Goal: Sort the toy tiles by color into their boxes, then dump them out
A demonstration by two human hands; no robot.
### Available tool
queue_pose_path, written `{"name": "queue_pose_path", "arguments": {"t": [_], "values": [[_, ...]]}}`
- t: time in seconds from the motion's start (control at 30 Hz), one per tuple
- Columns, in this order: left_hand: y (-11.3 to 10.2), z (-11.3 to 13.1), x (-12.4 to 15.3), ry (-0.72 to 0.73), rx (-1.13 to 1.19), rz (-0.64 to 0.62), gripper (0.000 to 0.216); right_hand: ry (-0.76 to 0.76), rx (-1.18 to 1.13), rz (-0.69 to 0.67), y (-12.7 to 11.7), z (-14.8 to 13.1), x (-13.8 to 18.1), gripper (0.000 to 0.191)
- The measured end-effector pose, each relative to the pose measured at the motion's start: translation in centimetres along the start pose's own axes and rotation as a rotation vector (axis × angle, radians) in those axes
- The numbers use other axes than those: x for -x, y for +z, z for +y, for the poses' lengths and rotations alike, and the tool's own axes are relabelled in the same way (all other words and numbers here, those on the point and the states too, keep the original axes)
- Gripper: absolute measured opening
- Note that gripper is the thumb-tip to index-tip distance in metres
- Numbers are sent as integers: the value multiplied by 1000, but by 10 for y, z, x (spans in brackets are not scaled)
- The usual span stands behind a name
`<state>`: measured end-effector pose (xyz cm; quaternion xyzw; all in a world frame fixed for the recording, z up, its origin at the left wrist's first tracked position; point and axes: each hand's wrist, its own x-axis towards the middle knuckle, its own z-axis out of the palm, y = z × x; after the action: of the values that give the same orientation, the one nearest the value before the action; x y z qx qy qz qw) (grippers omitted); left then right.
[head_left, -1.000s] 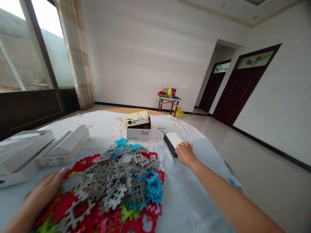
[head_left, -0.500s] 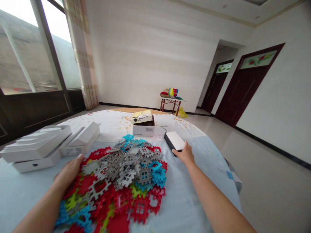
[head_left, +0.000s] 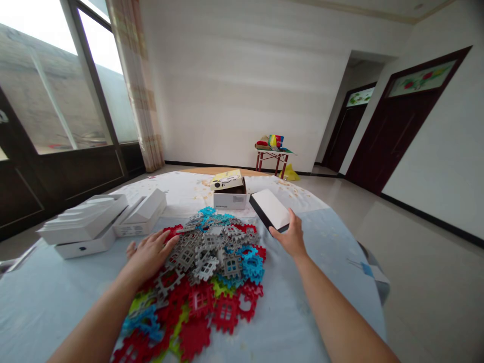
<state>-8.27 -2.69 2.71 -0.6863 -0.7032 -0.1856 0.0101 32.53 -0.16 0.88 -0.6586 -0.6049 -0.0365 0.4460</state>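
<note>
A heap of plastic interlocking building pieces in red, grey, blue and green covers the middle of the table. Over the left side of this heap lies my left hand, fingers spread on the pieces. My right hand grips the near end of a small white-topped box with black sides, thumb on one side and fingers on the other. The box looks slightly tilted; whether it is off the cloth I cannot tell.
White boxes are stacked at the left, beside another white box. Behind the heap stands a white box with its yellow lid askew. A patterned cloth covers the round table. A small side table stands by the far wall.
My left hand has moved right and forward onto the pieces. The box in my right hand has shifted slightly and appears larger. The whole view has moved a little.
</note>
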Motion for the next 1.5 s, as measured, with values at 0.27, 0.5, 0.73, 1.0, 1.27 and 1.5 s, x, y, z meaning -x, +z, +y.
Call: {"name": "queue_pose_path", "arguments": {"t": [0.27,0.5,0.73,1.0,1.27,1.5], "values": [[-27,79,10,214,84,146,49,-273,-145,-76,-1,-41,1,91],[-38,112,6,377,213,209,62,-437,-309,-285,-26,-78,0,97],[-46,92,1,528,151,32,91,-613,-323,-456,-45,-94,7,102],[-50,86,-2,519,125,58,98,-636,-344,-511,-48,-99,9,102],[-54,87,1,478,129,207,85,-540,-339,-484,-42,-95,12,113],[-68,84,-1,421,349,261,35,-530,-323,-428,-44,-93,8,109]]}}
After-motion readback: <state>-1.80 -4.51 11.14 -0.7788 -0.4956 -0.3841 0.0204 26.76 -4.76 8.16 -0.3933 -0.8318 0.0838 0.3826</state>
